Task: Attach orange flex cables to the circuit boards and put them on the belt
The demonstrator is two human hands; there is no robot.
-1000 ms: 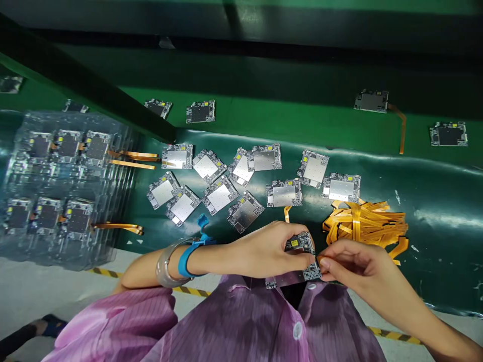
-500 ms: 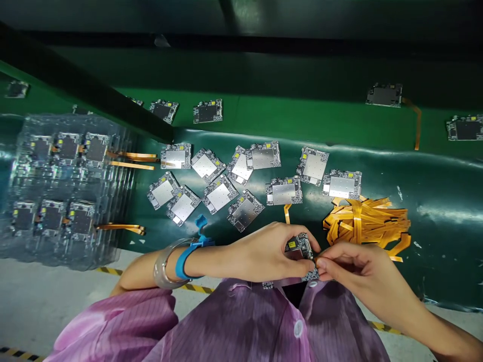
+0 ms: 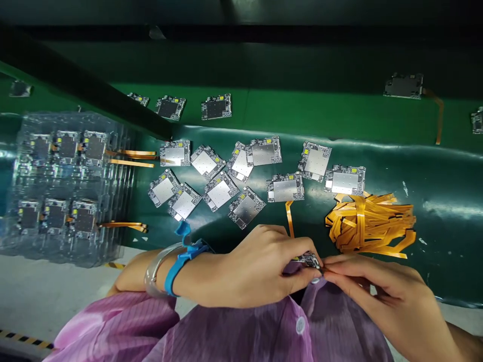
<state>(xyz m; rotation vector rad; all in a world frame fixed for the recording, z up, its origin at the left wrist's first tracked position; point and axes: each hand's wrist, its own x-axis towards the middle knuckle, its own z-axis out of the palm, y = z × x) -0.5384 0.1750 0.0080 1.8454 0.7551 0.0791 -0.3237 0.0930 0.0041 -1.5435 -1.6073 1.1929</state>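
Observation:
My left hand [image 3: 260,264] grips a small circuit board [image 3: 308,259] between thumb and fingers, in front of the shirt. The board is tilted nearly edge-on, and much of it is hidden by the hand. Just right of it, my right hand [image 3: 381,284] pinches the end of an orange flex cable [image 3: 327,270] at the board's edge; the fingers cover most of this cable. Whether the cable is joined to the board I cannot tell. A bundle of orange flex cables [image 3: 372,223] lies beyond my right hand. Another flex cable [image 3: 289,216] lies beyond my left hand.
Several circuit boards with silver shields [image 3: 285,189] are spread over the dark green mat [image 3: 445,251]. Clear plastic trays [image 3: 68,183] holding boards stand at left. Behind runs a green belt [image 3: 287,108] with boards [image 3: 216,107]. A dark slanted bar [image 3: 94,85] crosses the upper left.
The held board has tipped from face-up to nearly edge-on. Both hands stay together at its right end. The boards on the belt have shifted right.

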